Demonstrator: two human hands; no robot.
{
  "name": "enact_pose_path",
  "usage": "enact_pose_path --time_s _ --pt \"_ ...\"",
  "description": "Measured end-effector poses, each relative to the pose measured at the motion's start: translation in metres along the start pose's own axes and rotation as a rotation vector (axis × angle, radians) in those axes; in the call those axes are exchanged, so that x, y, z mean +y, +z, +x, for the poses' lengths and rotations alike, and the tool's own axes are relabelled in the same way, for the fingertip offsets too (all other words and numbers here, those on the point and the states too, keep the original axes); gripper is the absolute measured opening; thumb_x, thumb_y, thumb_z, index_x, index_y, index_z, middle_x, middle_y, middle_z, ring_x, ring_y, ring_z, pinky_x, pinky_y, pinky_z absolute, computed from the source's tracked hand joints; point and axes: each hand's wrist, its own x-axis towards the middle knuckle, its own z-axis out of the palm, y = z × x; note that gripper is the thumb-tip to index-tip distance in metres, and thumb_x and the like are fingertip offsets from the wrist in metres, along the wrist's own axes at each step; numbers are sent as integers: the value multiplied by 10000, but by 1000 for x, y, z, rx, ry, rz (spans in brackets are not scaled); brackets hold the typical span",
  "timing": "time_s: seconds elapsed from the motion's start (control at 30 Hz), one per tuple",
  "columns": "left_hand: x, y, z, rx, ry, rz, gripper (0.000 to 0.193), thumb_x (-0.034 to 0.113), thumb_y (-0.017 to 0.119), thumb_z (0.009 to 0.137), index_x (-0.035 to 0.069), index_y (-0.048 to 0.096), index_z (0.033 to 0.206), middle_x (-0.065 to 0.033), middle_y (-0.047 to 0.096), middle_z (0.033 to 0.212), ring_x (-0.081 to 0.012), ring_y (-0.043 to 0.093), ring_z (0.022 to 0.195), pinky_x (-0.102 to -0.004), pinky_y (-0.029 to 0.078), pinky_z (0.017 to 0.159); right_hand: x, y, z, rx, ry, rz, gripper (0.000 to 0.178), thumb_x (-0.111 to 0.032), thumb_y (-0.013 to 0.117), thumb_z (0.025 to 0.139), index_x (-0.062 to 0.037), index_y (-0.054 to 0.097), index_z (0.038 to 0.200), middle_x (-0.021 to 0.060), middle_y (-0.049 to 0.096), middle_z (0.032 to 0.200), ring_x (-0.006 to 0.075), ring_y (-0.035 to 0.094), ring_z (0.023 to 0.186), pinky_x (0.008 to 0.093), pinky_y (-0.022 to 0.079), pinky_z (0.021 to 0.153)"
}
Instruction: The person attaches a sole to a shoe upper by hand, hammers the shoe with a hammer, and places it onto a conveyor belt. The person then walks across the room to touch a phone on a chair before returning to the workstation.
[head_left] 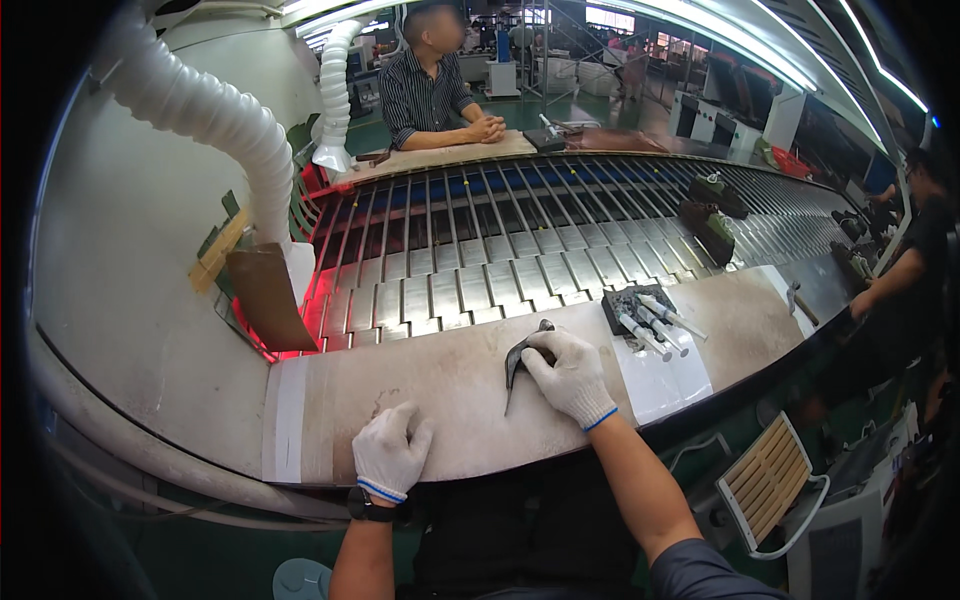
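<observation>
My right hand [572, 378], in a white knitted glove with a blue cuff, is closed around a dark curved tool [514, 362]. Its thin pointed end reaches down toward the worktop, and its rounded top shows above my fingers; the grip covers the rest, so its kind is unclear. My left hand [388, 450], gloved alike, rests at the near edge of the tan worktop [460, 440]. Its fingers are loosely bent, the thumb stands apart, and nothing shows in it. Right of my right hand, several white syringe-like tubes [655, 328] lean on a dark block [628, 302].
Beyond the worktop runs a metal slatted conveyor [500, 240], with dark shoes [708, 232] at its right. A hammer [800, 304] lies at the right end. White ducts [230, 120] and a brown board [270, 300] stand left. One person sits opposite; another works at far right.
</observation>
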Motion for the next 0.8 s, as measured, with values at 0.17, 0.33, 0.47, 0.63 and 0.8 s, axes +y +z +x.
enact_pose_path --time_s 0.17,0.33,0.47,0.63,0.8 --pt "1 -1 1 16 14 -12 256 252 821 895 82 755 1074 -121 710 820 -355 713 757 -479 566 707 0 0 1 1 11 19 211 -223 776 938 -32 800 1023 159 750 932 323 753 841 422 600 788" --pt "2 -4 0 -11 -21 -14 254 244 817 892 81 751 1075 -127 712 824 -359 715 761 -474 567 697 -8 -3 2 -20 9 -8 228 -194 761 945 -2 805 1061 180 788 999 297 779 861 382 615 803" --pt "-2 -3 0 13 24 -12 252 238 815 891 77 744 1072 -129 705 815 -357 716 760 -475 566 695 -6 0 1 -8 13 -13 208 -205 780 934 -23 795 1033 165 756 958 329 759 849 419 603 786" --pt "-3 -2 -1 12 11 -20 250 244 816 892 78 742 1064 -124 701 809 -351 711 751 -477 563 696 -9 -1 -2 19 -10 13 203 -195 785 932 -18 792 1031 166 753 949 324 759 844 415 600 782" --pt "-6 -7 -4 41 7 6 234 209 825 890 59 775 1061 -126 708 802 -325 693 685 -439 556 657 -15 6 -1 -14 38 38 204 -187 781 940 -11 795 1043 170 763 962 304 767 847 400 604 784"
